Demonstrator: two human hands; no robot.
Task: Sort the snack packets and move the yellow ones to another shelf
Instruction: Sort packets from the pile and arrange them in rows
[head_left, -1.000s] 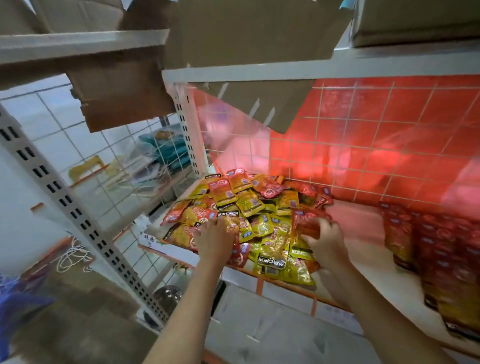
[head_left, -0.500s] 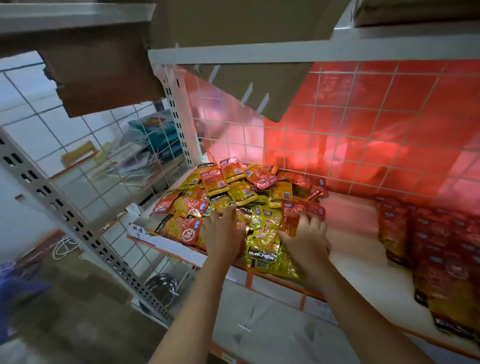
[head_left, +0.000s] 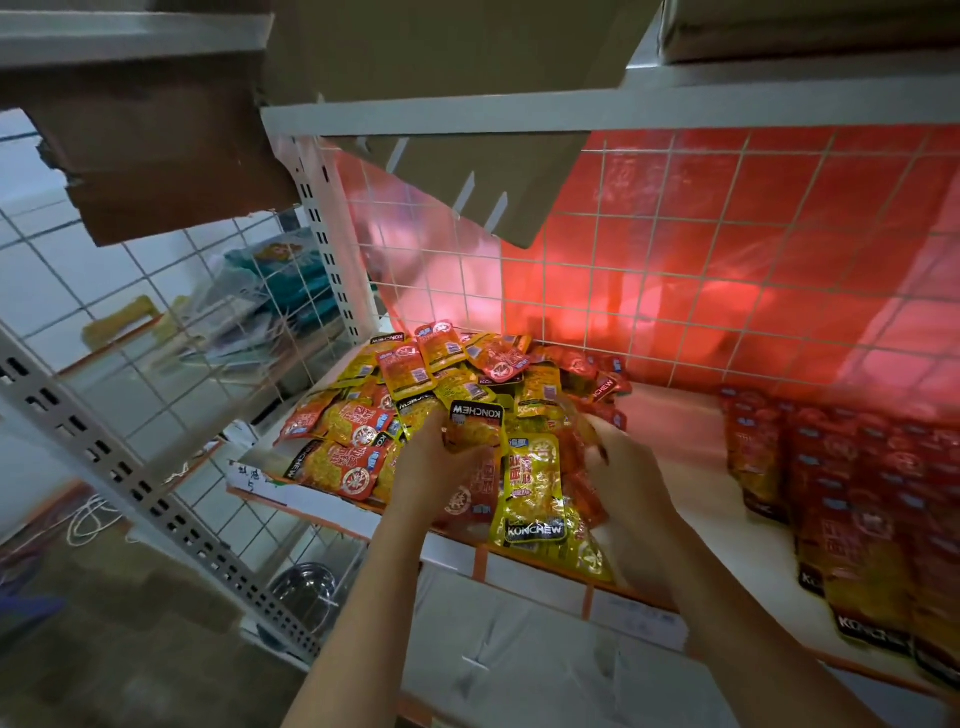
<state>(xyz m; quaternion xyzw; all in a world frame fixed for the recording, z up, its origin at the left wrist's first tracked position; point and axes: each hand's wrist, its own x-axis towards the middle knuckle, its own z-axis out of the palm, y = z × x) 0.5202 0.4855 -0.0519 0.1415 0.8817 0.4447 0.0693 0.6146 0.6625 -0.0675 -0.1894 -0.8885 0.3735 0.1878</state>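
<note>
Shelf (head_left: 691, 525) is carrying mixed packet pile (head_left: 415, 395) w/ red stacks (head_left: 857, 499) apart at right, prob already sorted. Left hand (head_left: 423, 478) is pinching a yellow packet (head_left: 475, 423) above pile, lifting it out; right hand (head_left: 631, 467) is gripping red ones, grip blurred.

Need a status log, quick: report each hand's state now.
Left hand: grips a yellow plastic snack packet with a black band.
Right hand: in the pile of yellow and red packets; blurred, grip cannot be told.

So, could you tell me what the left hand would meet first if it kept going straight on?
Probably the packet pile right ahead of the left hand, which already grips a packet; depth is unclear.
</note>
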